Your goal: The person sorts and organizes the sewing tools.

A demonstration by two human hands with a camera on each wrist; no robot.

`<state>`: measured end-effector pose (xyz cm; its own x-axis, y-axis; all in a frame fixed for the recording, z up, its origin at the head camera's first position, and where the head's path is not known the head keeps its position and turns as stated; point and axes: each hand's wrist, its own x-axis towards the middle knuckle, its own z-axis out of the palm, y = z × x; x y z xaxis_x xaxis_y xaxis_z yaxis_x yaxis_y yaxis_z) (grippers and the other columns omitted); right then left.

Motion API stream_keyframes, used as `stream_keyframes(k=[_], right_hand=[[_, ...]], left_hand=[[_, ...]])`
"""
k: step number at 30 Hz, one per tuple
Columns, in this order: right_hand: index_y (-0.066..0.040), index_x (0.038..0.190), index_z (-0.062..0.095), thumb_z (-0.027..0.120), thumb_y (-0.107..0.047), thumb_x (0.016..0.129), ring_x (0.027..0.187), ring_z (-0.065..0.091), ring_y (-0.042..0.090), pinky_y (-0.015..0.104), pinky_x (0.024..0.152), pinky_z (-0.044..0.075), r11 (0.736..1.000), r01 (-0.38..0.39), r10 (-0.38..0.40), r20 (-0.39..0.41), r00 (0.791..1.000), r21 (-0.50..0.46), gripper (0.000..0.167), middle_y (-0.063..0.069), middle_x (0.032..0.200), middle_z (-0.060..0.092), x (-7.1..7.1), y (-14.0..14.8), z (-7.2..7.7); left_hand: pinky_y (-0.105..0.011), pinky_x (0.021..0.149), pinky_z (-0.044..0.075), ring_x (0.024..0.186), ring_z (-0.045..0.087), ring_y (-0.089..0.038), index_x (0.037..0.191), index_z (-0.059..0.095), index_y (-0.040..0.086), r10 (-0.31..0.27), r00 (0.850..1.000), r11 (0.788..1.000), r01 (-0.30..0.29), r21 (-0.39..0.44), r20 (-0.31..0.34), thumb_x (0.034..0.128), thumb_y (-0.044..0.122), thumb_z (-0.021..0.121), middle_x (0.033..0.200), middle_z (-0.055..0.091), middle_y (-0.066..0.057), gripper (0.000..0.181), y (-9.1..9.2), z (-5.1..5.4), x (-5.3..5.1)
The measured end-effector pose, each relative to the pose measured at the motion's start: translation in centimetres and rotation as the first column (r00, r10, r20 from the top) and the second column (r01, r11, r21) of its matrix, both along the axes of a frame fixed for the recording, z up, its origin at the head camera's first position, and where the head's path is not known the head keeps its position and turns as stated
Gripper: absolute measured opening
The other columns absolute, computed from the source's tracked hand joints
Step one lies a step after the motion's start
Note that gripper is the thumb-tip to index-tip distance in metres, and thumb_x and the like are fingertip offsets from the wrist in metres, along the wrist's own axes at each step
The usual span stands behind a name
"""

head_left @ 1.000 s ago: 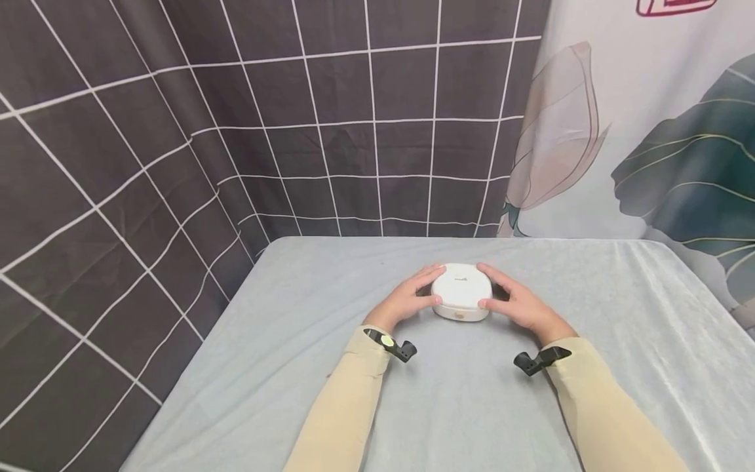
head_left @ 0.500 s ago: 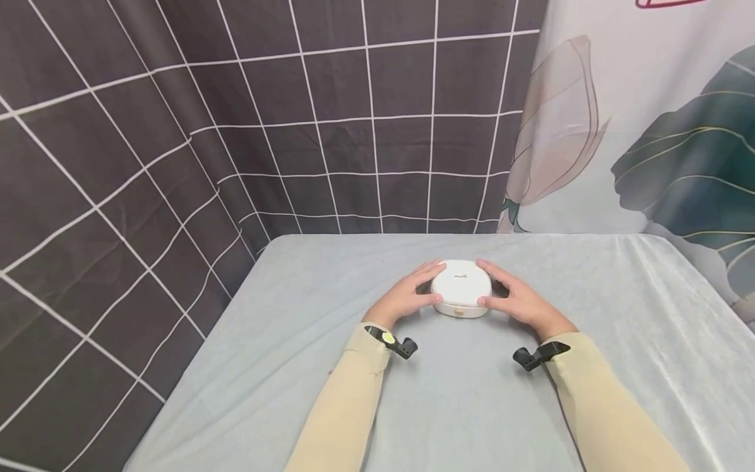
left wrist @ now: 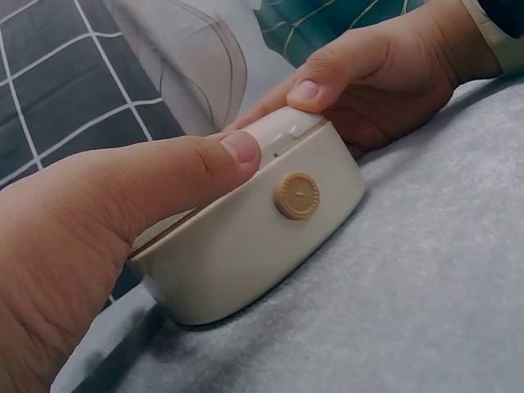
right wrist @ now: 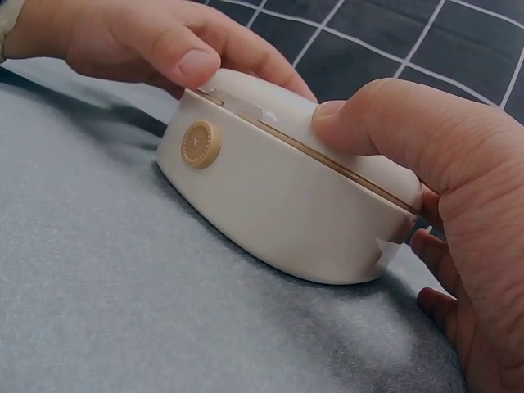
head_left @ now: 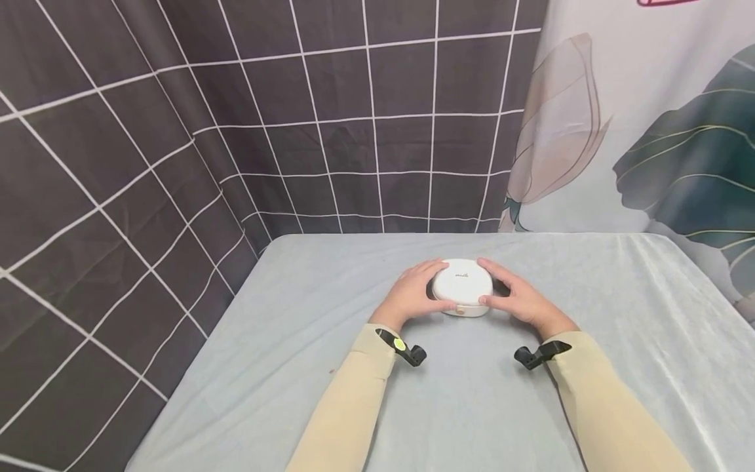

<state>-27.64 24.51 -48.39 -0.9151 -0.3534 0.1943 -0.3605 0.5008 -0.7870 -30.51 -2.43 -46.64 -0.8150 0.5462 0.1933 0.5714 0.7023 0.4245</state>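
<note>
A white oval case (head_left: 463, 282) with a lid rests on the table, dark lettering on its top. Its front carries a round tan knob (left wrist: 297, 196), and a tan seam runs below the lid. My left hand (head_left: 414, 293) grips the left side, thumb on the lid's front edge near the knob and fingers round the back. From the right, my right hand (head_left: 525, 300) holds it likewise, its thumb (right wrist: 340, 123) on the lid's front edge. In both wrist views the lid looks closed at the front, with a thin gap along the seam. The fingertips behind are partly hidden.
A pale grey-blue cloth (head_left: 454, 406) covers the table. Dark curtain with white grid lines (head_left: 354, 144) hangs behind and at the left, and a white floral curtain (head_left: 637, 131) at the right. Each wrist wears a black camera mount (head_left: 415, 355).
My left thumb has slid right along the case's front edge toward the knob, and the left wrist has shifted slightly right. The right hand stays in place.
</note>
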Motion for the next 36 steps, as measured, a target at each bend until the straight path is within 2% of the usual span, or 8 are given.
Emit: stream_keyframes(k=[6, 15, 25, 31, 36], right_hand=[[-0.008, 0.158, 0.034, 0.077, -0.025, 0.09, 0.15, 0.02, 0.045, 0.066, 0.118, 0.015, 1.0, 0.004, -0.003, 0.008, 1.0, -0.007, 0.082, 0.022, 0.163, 0.027, 0.1, -0.2, -0.3], [-0.008, 0.159, 0.033, 0.075, -0.025, 0.09, 0.15, 0.019, 0.045, 0.066, 0.118, 0.014, 1.0, 0.006, -0.006, 0.005, 1.0, 0.0, 0.082, 0.021, 0.164, 0.026, 0.0, 0.1, -0.2], [-0.007, 0.158, 0.033, 0.076, -0.022, 0.089, 0.15, 0.02, 0.046, 0.066, 0.118, 0.015, 1.0, 0.001, -0.001, 0.005, 1.0, -0.013, 0.083, 0.023, 0.163, 0.026, 0.0, 0.5, -0.1], [-0.007, 0.158, 0.033, 0.076, -0.021, 0.09, 0.15, 0.019, 0.046, 0.067, 0.118, 0.015, 1.0, -0.006, 0.006, 0.02, 1.0, -0.026, 0.082, 0.022, 0.164, 0.025, 0.2, 0.6, 0.1], [-0.004, 0.158, 0.031, 0.071, -0.018, 0.094, 0.149, 0.019, 0.048, 0.067, 0.117, 0.017, 0.995, -0.024, 0.028, 0.041, 0.999, -0.097, 0.077, 0.024, 0.164, 0.024, 0.3, 1.0, 0.0]], left_hand=[[-0.037, 0.12, 0.028, 0.146, 0.037, -0.016, 0.152, 0.046, 0.023, 0.015, 1.0, 1.0, -0.016, -0.016, -0.022, 0.0781, 0.061, 0.078, 0.157, 0.044, 0.002, 0.089, 0.0, -0.5, 0.2], [-0.036, 0.121, 0.027, 0.146, 0.037, -0.017, 0.152, 0.045, 0.023, 0.009, 1.0, 1.0, -0.009, -0.017, -0.017, 0.0811, 0.053, 0.077, 0.158, 0.043, 0.002, 0.083, 0.3, -0.2, 0.1], [-0.037, 0.122, 0.023, 0.148, 0.033, -0.018, 0.153, 0.044, 0.025, -0.031, 0.999, 0.999, 0.03, 0.015, 0.031, 0.0823, 0.043, 0.075, 0.161, 0.038, 0.002, 0.08, 0.1, -0.5, -0.5], [-0.037, 0.123, 0.022, 0.15, 0.03, -0.017, 0.155, 0.042, 0.027, -0.058, 0.996, 0.998, 0.055, 0.037, 0.072, 0.0844, 0.041, 0.074, 0.162, 0.036, 0.004, 0.079, -0.2, -0.2, -0.4], [-0.037, 0.123, 0.022, 0.15, 0.03, -0.017, 0.156, 0.04, 0.026, -0.088, 0.991, 0.993, 0.079, 0.086, 0.098, 0.0886, 0.042, 0.071, 0.161, 0.037, 0.004, 0.076, -0.7, 0.0, -0.3]])
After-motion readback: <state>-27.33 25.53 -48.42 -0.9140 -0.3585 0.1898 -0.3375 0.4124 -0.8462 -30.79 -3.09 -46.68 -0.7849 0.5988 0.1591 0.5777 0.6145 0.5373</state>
